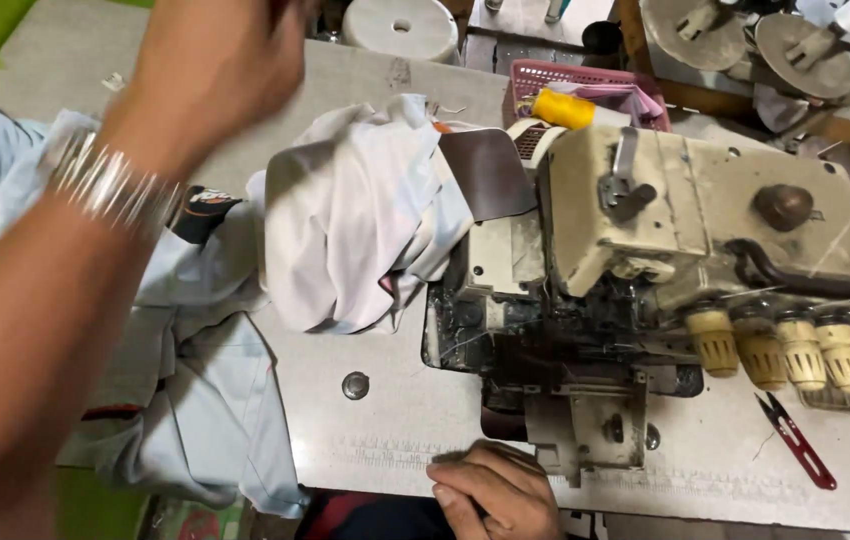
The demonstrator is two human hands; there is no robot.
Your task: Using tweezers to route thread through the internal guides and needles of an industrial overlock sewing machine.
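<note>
left hand (210, 60) raised, right hand (495, 492) beside sewing machine (645, 250)

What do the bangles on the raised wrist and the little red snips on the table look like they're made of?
Bangles: probably thin polished metal, silvery with bright glints, though blurred by motion. Snips: red handles, likely plastic or painted metal, with dark blades that look like steel.

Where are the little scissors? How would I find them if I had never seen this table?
Start at the big cream sewing machine on the grey table. Go to the row of four yellowish knobs on its right front. Just below them lie the thread snips, flat on the table, apart from the right hand: the only thin red-and-black thing there.
</note>
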